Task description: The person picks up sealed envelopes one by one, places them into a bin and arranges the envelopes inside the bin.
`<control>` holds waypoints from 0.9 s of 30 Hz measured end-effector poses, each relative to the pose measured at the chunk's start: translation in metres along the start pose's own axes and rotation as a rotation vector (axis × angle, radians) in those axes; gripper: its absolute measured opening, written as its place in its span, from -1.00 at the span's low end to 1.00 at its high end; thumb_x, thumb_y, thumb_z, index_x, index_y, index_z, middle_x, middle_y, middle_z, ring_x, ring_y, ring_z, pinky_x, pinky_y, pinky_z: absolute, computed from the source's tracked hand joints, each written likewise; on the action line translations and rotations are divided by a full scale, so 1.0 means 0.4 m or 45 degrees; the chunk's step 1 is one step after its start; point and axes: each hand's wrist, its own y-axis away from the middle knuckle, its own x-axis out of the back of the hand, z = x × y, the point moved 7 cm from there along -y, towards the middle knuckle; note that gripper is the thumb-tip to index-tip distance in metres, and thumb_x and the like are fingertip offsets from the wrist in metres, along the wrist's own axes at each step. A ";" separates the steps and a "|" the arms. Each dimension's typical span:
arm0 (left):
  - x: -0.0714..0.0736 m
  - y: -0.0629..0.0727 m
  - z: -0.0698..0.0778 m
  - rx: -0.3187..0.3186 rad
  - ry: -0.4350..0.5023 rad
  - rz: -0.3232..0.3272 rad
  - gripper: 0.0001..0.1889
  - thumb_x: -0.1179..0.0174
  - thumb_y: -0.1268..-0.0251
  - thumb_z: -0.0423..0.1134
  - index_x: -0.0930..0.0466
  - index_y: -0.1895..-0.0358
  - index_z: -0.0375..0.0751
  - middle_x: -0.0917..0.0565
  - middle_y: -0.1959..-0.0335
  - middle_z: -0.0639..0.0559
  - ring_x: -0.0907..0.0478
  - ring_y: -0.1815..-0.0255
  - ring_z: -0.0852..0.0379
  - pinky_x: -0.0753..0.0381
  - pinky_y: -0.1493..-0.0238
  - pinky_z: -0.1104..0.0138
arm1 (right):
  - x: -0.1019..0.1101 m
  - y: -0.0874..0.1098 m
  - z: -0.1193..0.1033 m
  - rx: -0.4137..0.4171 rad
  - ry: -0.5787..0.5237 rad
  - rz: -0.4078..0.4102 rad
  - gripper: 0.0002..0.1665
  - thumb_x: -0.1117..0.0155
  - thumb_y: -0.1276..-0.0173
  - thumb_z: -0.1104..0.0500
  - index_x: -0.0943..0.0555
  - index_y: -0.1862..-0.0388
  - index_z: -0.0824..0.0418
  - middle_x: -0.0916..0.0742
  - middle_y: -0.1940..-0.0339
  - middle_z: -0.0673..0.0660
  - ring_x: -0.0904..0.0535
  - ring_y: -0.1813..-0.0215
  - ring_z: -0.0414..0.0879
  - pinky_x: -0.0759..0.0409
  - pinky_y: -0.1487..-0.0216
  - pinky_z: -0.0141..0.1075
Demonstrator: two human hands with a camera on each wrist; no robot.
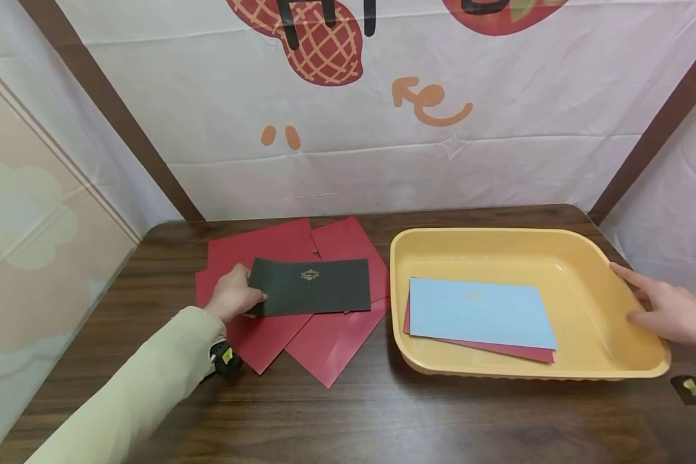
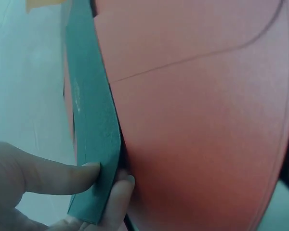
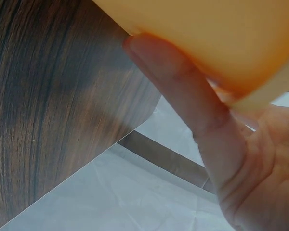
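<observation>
My left hand [image 1: 234, 294] pinches the left end of a black envelope [image 1: 319, 290] with a small gold emblem. In the left wrist view, the thumb [image 2: 62, 179] lies on the envelope's face and fingers are behind it; the envelope [image 2: 94, 120] looks bent there. Under and around it, several red envelopes [image 1: 330, 361] overlap on the table. My right hand [image 1: 673, 312] holds the right rim of a yellow plastic tray [image 1: 603, 322]. A light blue envelope [image 1: 481, 316] lies in the tray's left part, over a red envelope [image 1: 516, 351].
The dark wood-grain table [image 1: 301, 425] carries everything. Behind it hangs a white printed cloth [image 1: 354, 174], and a pale printed sheet [image 1: 40, 193] stands on the left. The tray's near left corner is close to the red envelopes.
</observation>
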 end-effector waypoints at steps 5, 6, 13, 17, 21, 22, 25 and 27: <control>-0.003 -0.002 -0.011 -0.027 0.114 -0.037 -0.52 0.06 -0.31 -0.40 -0.10 -0.22 -0.61 -0.31 -0.11 -0.52 -0.41 -0.03 -0.25 -0.65 0.23 0.19 | 0.001 0.001 0.000 -0.019 -0.009 -0.015 0.08 -0.28 -0.02 0.35 0.09 -0.43 0.55 -0.68 0.28 0.50 -0.60 0.50 0.01 -0.44 0.47 -0.21; -0.005 -0.003 -0.014 -0.026 0.154 -0.053 -0.52 0.11 -0.33 -0.40 -0.08 -0.24 -0.61 -0.29 -0.12 -0.52 -0.40 -0.03 -0.23 -0.65 0.21 0.18 | 0.001 0.001 -0.001 -0.022 -0.007 -0.016 0.08 -0.27 -0.02 0.35 0.09 -0.43 0.55 -0.68 0.28 0.51 -0.60 0.51 0.01 -0.44 0.47 -0.21; -0.010 -0.006 -0.017 0.037 0.610 -0.122 -0.50 0.37 -0.36 -0.43 0.10 -0.32 -0.61 -0.18 -0.21 -0.49 -0.45 0.08 -0.10 -0.65 0.28 0.27 | 0.003 0.000 -0.001 -0.024 0.008 -0.017 0.08 -0.27 -0.02 0.33 0.10 -0.43 0.54 -0.68 0.27 0.53 -0.60 0.50 0.01 -0.44 0.47 -0.21; 0.004 -0.006 -0.008 0.040 0.658 -0.111 -0.50 0.37 -0.40 -0.38 0.09 -0.33 -0.58 -0.20 -0.20 -0.42 -0.44 0.13 -0.01 -0.62 0.26 0.30 | 0.002 -0.001 0.001 -0.035 0.002 -0.021 0.09 -0.28 -0.02 0.33 0.10 -0.43 0.54 -0.66 0.25 0.55 -0.62 0.46 0.10 -0.44 0.46 -0.19; 0.015 -0.001 0.004 0.025 0.590 -0.110 -0.49 0.35 -0.44 -0.34 0.06 -0.35 -0.58 -0.24 -0.19 -0.40 -0.44 0.12 -0.01 -0.64 0.20 0.29 | 0.002 -0.001 0.003 -0.045 -0.005 -0.027 0.09 -0.28 -0.02 0.33 0.11 -0.43 0.53 -0.65 0.24 0.57 -0.62 0.45 0.14 -0.44 0.46 -0.18; 0.017 0.001 0.007 0.021 0.581 -0.110 -0.49 0.34 -0.44 -0.34 0.06 -0.36 -0.58 -0.24 -0.19 -0.41 -0.44 0.10 -0.02 -0.64 0.19 0.29 | 0.002 -0.001 0.003 -0.047 -0.007 -0.030 0.09 -0.28 -0.02 0.33 0.11 -0.43 0.53 -0.65 0.24 0.57 -0.62 0.45 0.13 -0.45 0.46 -0.18; 0.022 0.004 0.017 0.025 0.593 -0.113 -0.48 0.34 -0.46 -0.32 0.06 -0.38 -0.56 -0.23 -0.22 -0.41 -0.41 0.03 -0.06 -0.65 0.14 0.28 | 0.001 0.000 0.003 -0.046 -0.014 -0.032 0.09 -0.27 -0.03 0.34 0.12 -0.44 0.53 -0.65 0.23 0.58 -0.62 0.47 0.09 -0.45 0.47 -0.19; 0.025 0.005 0.026 0.029 0.596 -0.118 -0.48 0.34 -0.46 -0.32 0.05 -0.38 -0.55 -0.22 -0.24 -0.41 -0.40 0.00 -0.08 -0.64 0.14 0.30 | 0.001 0.000 0.003 -0.042 -0.016 -0.031 0.08 -0.27 -0.03 0.34 0.12 -0.44 0.53 -0.65 0.23 0.58 -0.61 0.49 0.06 -0.44 0.47 -0.19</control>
